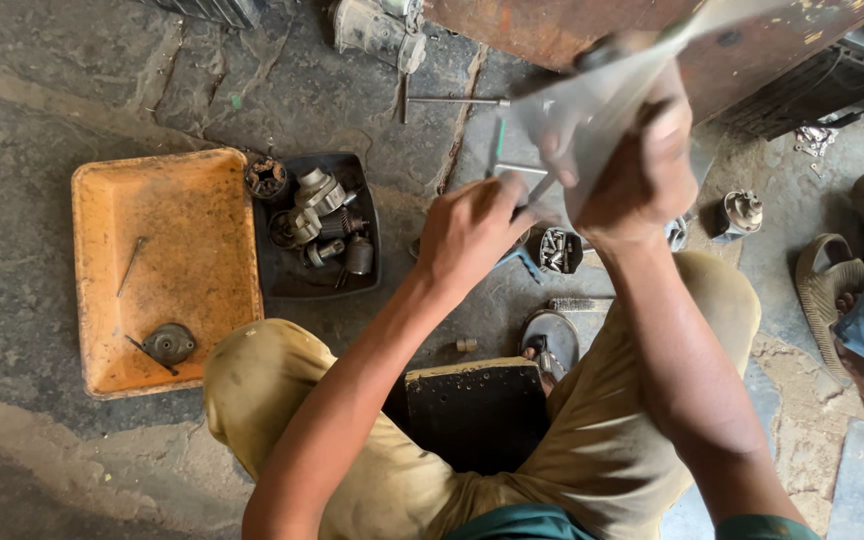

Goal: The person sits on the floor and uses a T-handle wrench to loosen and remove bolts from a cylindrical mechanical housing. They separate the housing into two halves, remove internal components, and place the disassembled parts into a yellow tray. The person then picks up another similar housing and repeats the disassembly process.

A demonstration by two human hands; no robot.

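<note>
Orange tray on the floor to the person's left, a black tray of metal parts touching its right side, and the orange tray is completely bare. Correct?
Not quite. The head view shows the orange tray is not bare: a round grey metal part and a thin rod lie in it. The black tray of metal parts does sit against its right side.

Cracked grey stone floor (42, 110) in daylight, rusty metal table (552, 25) above.

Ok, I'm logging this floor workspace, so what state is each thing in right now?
Left hand: closed on a thin metal tool.
Right hand: closed on a blurred grey part, raised.
Orange tray: lying flat, holds a round part and a thin rod.
Black tray: crowded with metal parts.
T-shaped wrench: lying flat, untouched.
</note>
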